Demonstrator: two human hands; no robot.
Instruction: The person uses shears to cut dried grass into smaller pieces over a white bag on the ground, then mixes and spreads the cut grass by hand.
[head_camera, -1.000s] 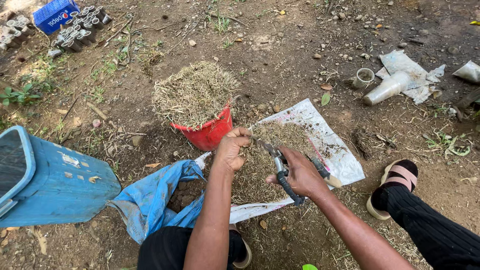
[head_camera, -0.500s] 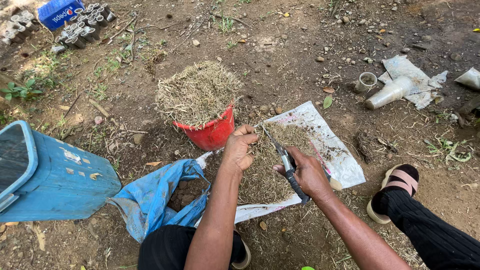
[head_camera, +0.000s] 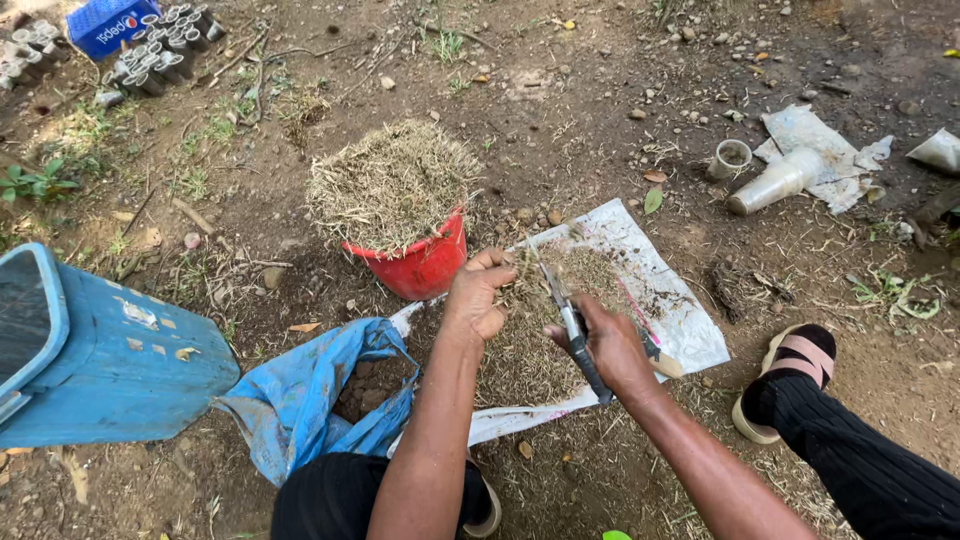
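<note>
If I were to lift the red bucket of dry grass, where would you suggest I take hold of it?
Probably by the bare red wall of the red bucket, from the side nearest the left hand. It leans, the dry grass heaps over its rim, and no handle shows, so steady it with both hands.

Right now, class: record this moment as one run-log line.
left hand: grips dry grass bunch | right hand: holds scissors at bunch | below: white sheet | nearby: red bucket heaped with grass

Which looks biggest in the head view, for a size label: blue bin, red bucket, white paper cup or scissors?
1. blue bin, though nearest the camera and cut off
2. red bucket
3. white paper cup and scissors in the right hand: too alike to rank
</note>
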